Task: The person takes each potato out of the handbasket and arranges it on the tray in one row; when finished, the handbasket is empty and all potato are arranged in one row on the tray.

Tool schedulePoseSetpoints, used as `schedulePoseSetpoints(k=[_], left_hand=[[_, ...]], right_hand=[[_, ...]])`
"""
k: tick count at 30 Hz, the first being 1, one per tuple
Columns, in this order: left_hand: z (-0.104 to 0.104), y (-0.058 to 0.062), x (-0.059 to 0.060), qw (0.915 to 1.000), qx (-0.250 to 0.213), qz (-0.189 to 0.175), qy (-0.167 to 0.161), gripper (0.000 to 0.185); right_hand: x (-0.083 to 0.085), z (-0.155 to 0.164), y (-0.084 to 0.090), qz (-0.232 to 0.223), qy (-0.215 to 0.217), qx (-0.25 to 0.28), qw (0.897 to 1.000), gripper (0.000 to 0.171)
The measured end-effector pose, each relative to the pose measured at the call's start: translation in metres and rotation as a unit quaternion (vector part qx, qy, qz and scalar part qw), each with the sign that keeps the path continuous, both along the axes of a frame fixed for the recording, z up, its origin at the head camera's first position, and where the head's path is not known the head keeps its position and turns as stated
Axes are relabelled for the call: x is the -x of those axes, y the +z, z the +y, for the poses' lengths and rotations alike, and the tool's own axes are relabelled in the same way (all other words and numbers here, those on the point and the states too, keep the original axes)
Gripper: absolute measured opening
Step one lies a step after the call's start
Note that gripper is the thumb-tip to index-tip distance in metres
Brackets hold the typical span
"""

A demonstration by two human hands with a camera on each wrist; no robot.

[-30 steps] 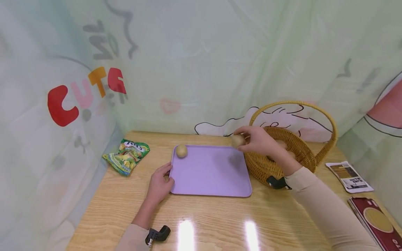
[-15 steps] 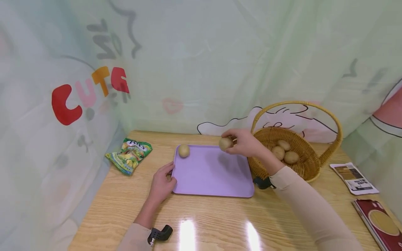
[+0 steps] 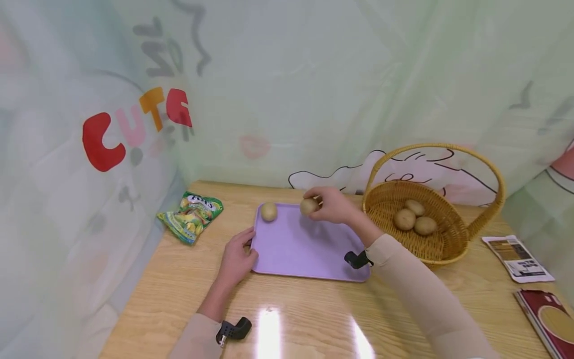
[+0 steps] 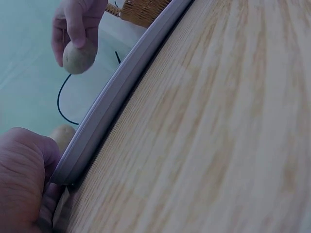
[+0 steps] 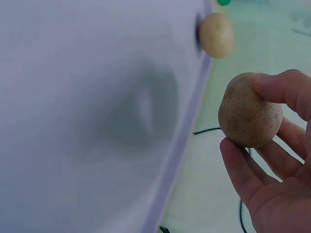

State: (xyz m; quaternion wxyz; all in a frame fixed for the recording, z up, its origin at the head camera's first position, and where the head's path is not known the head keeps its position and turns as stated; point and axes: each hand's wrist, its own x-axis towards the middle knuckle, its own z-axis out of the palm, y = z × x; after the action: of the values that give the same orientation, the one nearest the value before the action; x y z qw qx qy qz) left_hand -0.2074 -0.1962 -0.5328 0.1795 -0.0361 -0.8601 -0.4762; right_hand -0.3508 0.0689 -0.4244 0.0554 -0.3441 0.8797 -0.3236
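Note:
My right hand point(image 3: 334, 205) holds a potato point(image 3: 308, 206) between thumb and fingers, raised above the back of a purple tray point(image 3: 309, 249). The right wrist view shows this potato point(image 5: 250, 110) well apart from the tray surface, its shadow falling there. A second potato point(image 3: 269, 212) lies in the tray's back left corner. At the tray's left edge, my left hand point(image 3: 236, 257) grips the rim; its fingertips are partly hidden in the left wrist view. Right of the tray stands a tilted wicker basket point(image 3: 430, 249) with a tall handle, holding three potatoes point(image 3: 425, 226).
A green snack bag point(image 3: 193, 217) lies left of the tray. A white-edged packet point(image 3: 518, 258) and a dark red packet point(image 3: 547, 319) lie at the right side. A printed curtain point(image 3: 287, 99) hangs behind the wooden table point(image 3: 305, 319).
My right hand has carried its potato leftward from beside the basket to over the tray, uncovering the potatoes in the basket. My left hand stays at the tray's edge.

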Motion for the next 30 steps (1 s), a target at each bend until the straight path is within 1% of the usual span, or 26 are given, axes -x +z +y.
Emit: schedulePoseSetpoints(k=[5,11,16,23,30], left_hand=[[0.002,0.003,0.001,0.9999,0.006,-0.007,0.003,0.047],[0.003,0.002,-0.002,0.9998,0.015,-0.013,0.006,0.046],[0.002,0.002,-0.001,0.9998,0.012,-0.011,0.008,0.046],[0.001,0.002,-0.002,0.9998,0.011,-0.011,0.009,0.046],[0.002,0.003,-0.001,0.9997,0.016,-0.014,0.006,0.045]], right_hand=[[0.008,-0.010,-0.015,0.000,0.004,0.002,1.000,0.050],[0.011,-0.025,-0.031,-0.031,-0.017,-0.004,0.999,0.051],[0.016,-0.036,-0.040,-0.034,-0.025,-0.004,0.999,0.050],[0.017,-0.051,-0.044,-0.020,-0.019,-0.005,1.000,0.050],[0.014,-0.057,-0.042,-0.008,-0.025,-0.034,0.999,0.051]])
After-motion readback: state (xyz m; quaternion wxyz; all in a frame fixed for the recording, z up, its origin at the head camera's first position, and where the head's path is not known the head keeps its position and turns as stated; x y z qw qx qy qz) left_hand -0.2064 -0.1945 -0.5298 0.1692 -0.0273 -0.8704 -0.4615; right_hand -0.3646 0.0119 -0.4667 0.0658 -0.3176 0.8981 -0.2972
